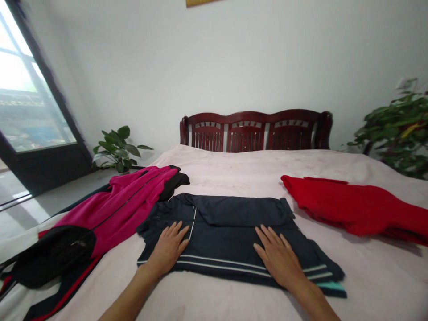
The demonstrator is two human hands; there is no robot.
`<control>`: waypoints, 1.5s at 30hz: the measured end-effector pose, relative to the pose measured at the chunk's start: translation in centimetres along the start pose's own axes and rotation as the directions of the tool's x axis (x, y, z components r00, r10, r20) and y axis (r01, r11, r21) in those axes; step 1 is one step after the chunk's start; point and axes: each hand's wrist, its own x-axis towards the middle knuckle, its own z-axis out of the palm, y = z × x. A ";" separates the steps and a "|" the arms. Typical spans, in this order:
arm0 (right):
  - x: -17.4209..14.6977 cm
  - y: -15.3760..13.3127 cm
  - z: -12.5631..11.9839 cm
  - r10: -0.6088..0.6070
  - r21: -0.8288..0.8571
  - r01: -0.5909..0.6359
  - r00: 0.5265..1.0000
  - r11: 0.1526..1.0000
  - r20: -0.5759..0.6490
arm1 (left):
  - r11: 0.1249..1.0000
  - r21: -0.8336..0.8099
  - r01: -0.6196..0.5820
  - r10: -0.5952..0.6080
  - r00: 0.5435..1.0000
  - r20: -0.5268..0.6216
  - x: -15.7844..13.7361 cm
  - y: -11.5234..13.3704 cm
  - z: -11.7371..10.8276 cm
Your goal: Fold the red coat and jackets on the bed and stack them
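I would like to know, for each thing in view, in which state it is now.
Navy garment: folded, flat
Left hand: open, palm down on it
Right hand: open, palm down on it
Pink garment: laid out lengthwise
Red garment: lying apart, apparently folded
Sheet: spread, slightly wrinkled

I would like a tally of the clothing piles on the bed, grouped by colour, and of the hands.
Folded navy cloth pile with white stripes: 1
Mixed pink, black and white cloth pile: 1
Red cloth pile: 1
Left hand and right hand, bare: 2
Total: 5
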 end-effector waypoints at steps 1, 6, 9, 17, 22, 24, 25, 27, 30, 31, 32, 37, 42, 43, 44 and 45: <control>0.0 0.2 0.0 0.017 -0.008 -0.017 1.000 1.000 -0.003 | 1.000 -0.002 0.008 -0.008 1.000 -0.004 0.1 0.0 -0.1; 0.0 0.3 -0.1 0.039 0.027 -0.038 0.999 0.999 -0.027 | 0.998 -0.065 0.014 -0.017 0.999 -0.050 0.0 0.0 0.0; -0.1 0.3 -0.1 0.038 0.059 -0.036 0.999 0.998 -0.039 | 0.994 -0.108 0.028 -0.039 0.995 -0.096 -0.2 -0.1 0.1; -0.1 0.4 -0.3 0.049 0.091 -0.045 0.998 0.995 -0.039 | 0.985 -0.148 0.090 -0.113 0.981 -0.160 -1.4 0.0 -2.3; -0.1 0.5 -0.3 0.048 0.095 -0.044 0.998 0.995 -0.038 | 0.915 -0.153 0.373 -0.402 0.868 -0.292 -3.2 -1.9 -4.7; -0.1 0.6 -0.1 0.041 0.090 -0.037 0.998 0.995 -0.045 | 0.845 -0.125 0.520 -0.532 0.797 -0.286 -3.9 -3.2 -5.4; 0.0 0.6 -0.1 0.039 0.087 -0.034 0.998 0.996 -0.049 | 0.815 -0.101 0.570 -0.574 0.774 -0.266 -4.3 -3.8 -5.6; 0.0 0.6 0.0 0.040 0.082 -0.035 0.998 0.996 -0.054 | 0.788 -0.052 0.614 -0.610 0.766 -0.202 -4.8 -4.6 -5.9; 0.0 0.6 -0.1 0.044 0.081 -0.040 0.998 0.996 -0.044 | 0.790 -0.032 0.612 -0.612 0.785 -0.101 -5.0 -4.4 -6.0; 0.0 0.6 -0.1 0.044 0.080 -0.040 0.998 0.996 -0.041 | 0.793 -0.039 0.608 -0.609 0.789 -0.080 -4.9 -4.1 -5.9; 0.0 0.6 -0.1 0.044 0.078 -0.041 0.998 0.996 -0.039 | 0.795 -0.048 0.605 -0.607 0.792 -0.069 -4.8 -3.7 -5.8; 0.1 0.8 0.3 0.043 0.089 -0.037 0.997 0.995 -0.059 | 0.782 -0.036 0.622 -0.623 0.780 -0.058 -4.1 -2.3 -4.8; 0.2 1.1 0.7 0.035 0.101 -0.026 0.996 0.995 -0.088 | 0.790 -0.040 0.612 -0.613 0.790 -0.015 -3.9 -2.6 -4.2; 0.2 1.1 0.8 0.035 0.100 -0.026 0.995 0.995 -0.092 | 0.794 -0.054 0.605 -0.607 0.794 -0.026 -3.9 -2.7 -4.2; 0.2 1.1 0.8 0.034 0.098 -0.025 0.995 0.995 -0.094 | 0.797 -0.074 0.599 -0.603 0.797 -0.040 -4.0 -2.8 -4.2; 0.2 1.1 0.9 0.033 0.097 -0.023 0.995 0.995 -0.094 | 0.799 -0.094 0.594 -0.600 0.798 -0.057 -4.0 -2.9 -4.2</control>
